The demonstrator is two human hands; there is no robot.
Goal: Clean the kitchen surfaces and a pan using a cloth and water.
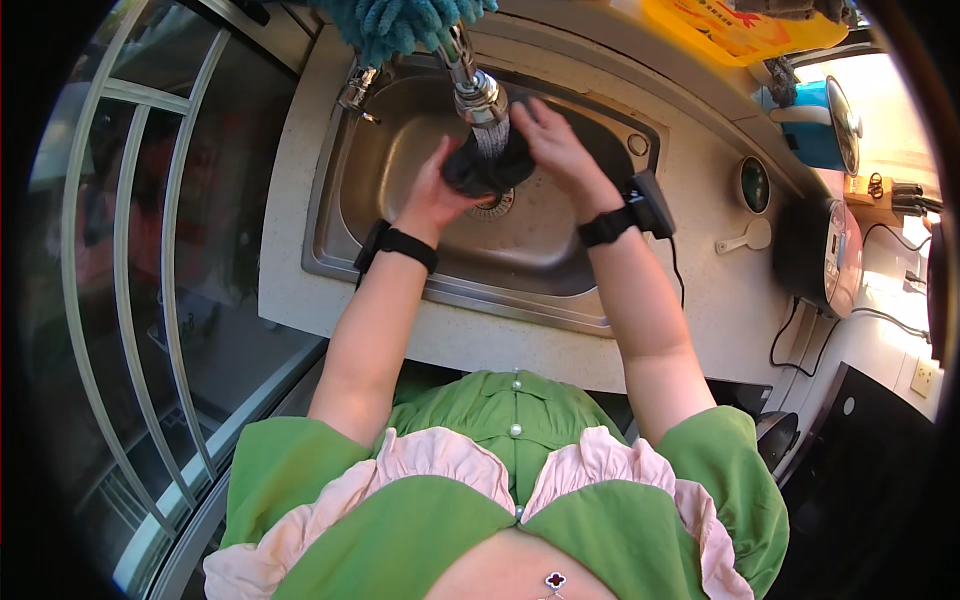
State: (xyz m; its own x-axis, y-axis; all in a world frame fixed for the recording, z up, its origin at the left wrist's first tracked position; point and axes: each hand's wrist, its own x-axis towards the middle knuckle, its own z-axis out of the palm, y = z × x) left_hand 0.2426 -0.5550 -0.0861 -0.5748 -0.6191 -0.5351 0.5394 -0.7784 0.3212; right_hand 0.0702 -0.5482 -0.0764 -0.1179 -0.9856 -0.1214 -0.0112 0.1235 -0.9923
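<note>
A dark, wet cloth is bunched under the chrome faucet, and a stream of water runs onto it. My left hand holds the cloth from its left and lower side. On the other side my right hand grips its upper right part, fingertips close to the faucet head. Both hands are over the stainless steel sink, whose drain strainer shows partly below the cloth. Each wrist wears a black strap with a device. The cloth's exact kind cannot be made out.
A teal chenille cleaning mitt hangs above the faucet. A second tap stands at the sink's upper left. To the right are a small bowl, a white rice paddle and a pink rice cooker. A sliding window borders the left.
</note>
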